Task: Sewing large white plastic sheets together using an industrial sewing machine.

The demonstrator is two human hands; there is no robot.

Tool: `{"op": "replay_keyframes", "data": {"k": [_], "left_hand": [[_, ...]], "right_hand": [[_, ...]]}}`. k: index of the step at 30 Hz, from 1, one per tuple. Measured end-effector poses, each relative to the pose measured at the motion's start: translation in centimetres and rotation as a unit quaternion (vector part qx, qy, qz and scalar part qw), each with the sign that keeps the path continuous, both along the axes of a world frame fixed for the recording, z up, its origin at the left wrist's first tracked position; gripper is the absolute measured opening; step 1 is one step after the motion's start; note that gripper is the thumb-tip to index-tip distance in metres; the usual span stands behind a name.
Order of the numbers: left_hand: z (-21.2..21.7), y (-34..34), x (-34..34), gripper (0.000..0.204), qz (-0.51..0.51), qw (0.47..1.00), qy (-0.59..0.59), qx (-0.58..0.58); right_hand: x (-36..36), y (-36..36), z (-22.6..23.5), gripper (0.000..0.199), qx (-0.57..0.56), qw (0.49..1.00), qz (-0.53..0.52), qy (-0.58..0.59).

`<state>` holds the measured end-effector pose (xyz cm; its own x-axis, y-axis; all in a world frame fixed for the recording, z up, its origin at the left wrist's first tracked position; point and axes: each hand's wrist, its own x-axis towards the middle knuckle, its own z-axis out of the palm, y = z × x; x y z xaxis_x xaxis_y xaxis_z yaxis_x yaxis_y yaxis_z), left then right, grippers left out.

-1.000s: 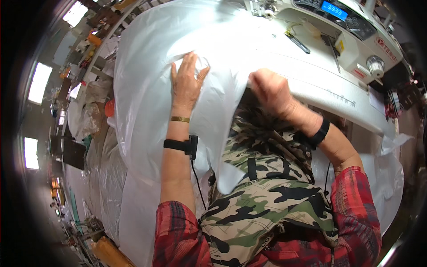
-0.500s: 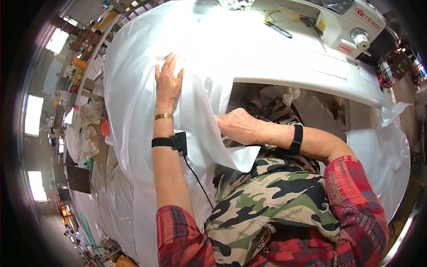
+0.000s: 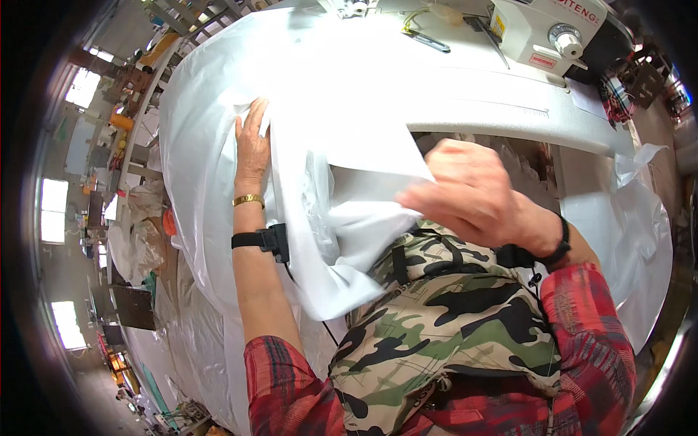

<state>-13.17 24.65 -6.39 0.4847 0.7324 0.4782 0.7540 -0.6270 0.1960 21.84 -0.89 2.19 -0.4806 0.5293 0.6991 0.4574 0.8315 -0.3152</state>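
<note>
Three bright windows point(image 3: 54, 211) stand one beyond another to the left, their panes blown out to plain white in a grey wall point(image 3: 54, 270). Nearer me runs a pale rack point(image 3: 149, 94), crowded with orange and brown clutter, and below it a dark panel point(image 3: 133, 307). Low on that side I can't tell wall from floor. Hard white light washes over the white table point(image 3: 494, 109), bleaching out its surface, while the space beneath its edge lies in shadow.

Red-and-black plaid shirt point(image 3: 592, 327); green, black, tan camouflage garment point(image 3: 451, 312). Left arm point(image 3: 263, 294): gold-coloured band point(image 3: 249, 199), black strap point(image 3: 247, 240) with black box point(image 3: 276, 242), thin black cable point(image 3: 331, 333). Right arm point(image 3: 536, 227): black wristband point(image 3: 563, 243).
</note>
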Motion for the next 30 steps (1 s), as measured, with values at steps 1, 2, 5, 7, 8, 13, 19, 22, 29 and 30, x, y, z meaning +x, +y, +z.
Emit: {"op": "replay_keyframes", "data": {"k": [1,2,5,7,8,13,19,22,29,30], "left_hand": [[0.1,-0.1,-0.1,0.049,-0.002,1.0,-0.001,-0.004],[0.3,0.0,-0.2,0.05,-0.005,1.0,-0.008,-0.02],[1.1,-0.5,-0.2,0.055,-0.017,0.998,-0.036,-0.053],[2.3,-1.1,0.3,0.059,0.006,0.992,-0.057,-0.111],[3.0,-1.7,0.8,0.062,0.023,0.987,-0.065,-0.147],[9.0,-7.0,5.3,0.073,0.037,0.956,-0.213,-0.198],[13.6,-17.9,10.4,0.063,-0.12,0.993,0.0,-0.021],[14.5,-20.3,10.4,0.05,0.004,0.985,0.054,-0.162],[14.5,-21.5,6.7,0.015,0.023,0.975,0.163,-0.148],[14.2,-21.3,6.1,0.014,0.013,0.976,0.156,-0.152]], "right_hand": [[1.7,-0.8,-2.0,0.009,-0.032,0.999,0.004,0.002],[2.4,-1.2,-3.0,0.008,-0.064,0.998,0.01,0.004],[4.6,-2.0,-7.6,0.016,-0.266,0.927,-0.114,-0.24],[5.2,-2.6,-9.1,0.025,-0.398,0.862,-0.174,-0.261],[5.2,-2.5,-9.2,0.028,-0.407,0.873,-0.148,-0.223],[0.3,1.0,-7.1,0.037,-0.483,0.871,-0.084,0.01],[-8.4,3.8,-7.8,0.039,-0.441,0.891,-0.03,0.107],[-12.4,1.3,-6.3,0.027,-0.385,0.914,0.093,0.088],[-16.5,-1.4,-2.3,0.022,-0.28,0.892,0.348,0.073],[-16.2,-1.4,-2.7,0.026,-0.261,0.877,0.391,0.101]]}}
